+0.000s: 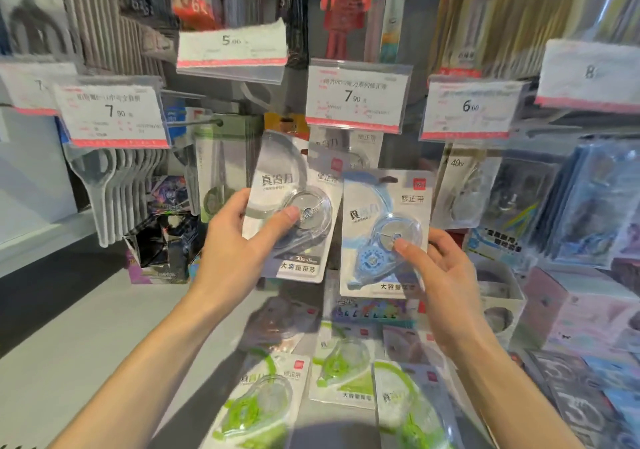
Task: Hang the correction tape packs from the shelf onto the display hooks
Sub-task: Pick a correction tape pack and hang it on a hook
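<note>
My left hand (239, 244) grips a grey correction tape pack (294, 185), thumb pressed on its clear blister, and holds it tilted up toward the hooks. My right hand (440, 275) holds a blue correction tape pack (384, 213) upright beside it, thumb on the blister. Behind them, a pack (343, 150) hangs on a display hook under the 7.90 price tag (356, 96). On the shelf below lie several green correction tape packs (263, 403) and a dark one (280, 324).
Price tags (471, 110) on clear holders stick out toward me at hook height. Other stationery hangs left (221, 171) and right (460, 188). Boxes of goods (162, 244) stand on the shelf at left, more boxed items (588, 313) at right.
</note>
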{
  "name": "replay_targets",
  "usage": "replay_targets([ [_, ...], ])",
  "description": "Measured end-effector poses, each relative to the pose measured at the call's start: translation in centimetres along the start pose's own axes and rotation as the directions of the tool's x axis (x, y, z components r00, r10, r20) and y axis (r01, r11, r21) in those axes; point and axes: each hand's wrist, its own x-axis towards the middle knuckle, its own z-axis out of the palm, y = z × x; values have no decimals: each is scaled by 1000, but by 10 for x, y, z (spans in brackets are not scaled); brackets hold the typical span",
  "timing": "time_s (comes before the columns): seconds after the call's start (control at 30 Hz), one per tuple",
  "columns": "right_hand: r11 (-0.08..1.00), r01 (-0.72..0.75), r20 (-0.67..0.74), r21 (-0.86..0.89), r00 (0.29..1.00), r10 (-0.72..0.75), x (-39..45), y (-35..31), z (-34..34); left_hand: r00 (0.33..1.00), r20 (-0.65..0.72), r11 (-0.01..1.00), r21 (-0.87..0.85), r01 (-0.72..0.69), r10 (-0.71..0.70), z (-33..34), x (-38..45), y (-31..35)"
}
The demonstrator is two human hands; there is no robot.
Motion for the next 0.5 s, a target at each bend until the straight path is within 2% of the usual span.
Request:
replay_targets([
  [0.1,999,30,-44,29,999,-28,3,-8,-8,999,6,999,-13,-44,44,4,4,13],
  [0.23,998,54,-66,-21,996,-55,9,-16,-13,996,9,996,-39,-85,86,-1,9,28],
  [0.5,984,167,47,-65,985,-165,18,-31,8,987,-15,984,-75,-164,163,-11,12,53],
])
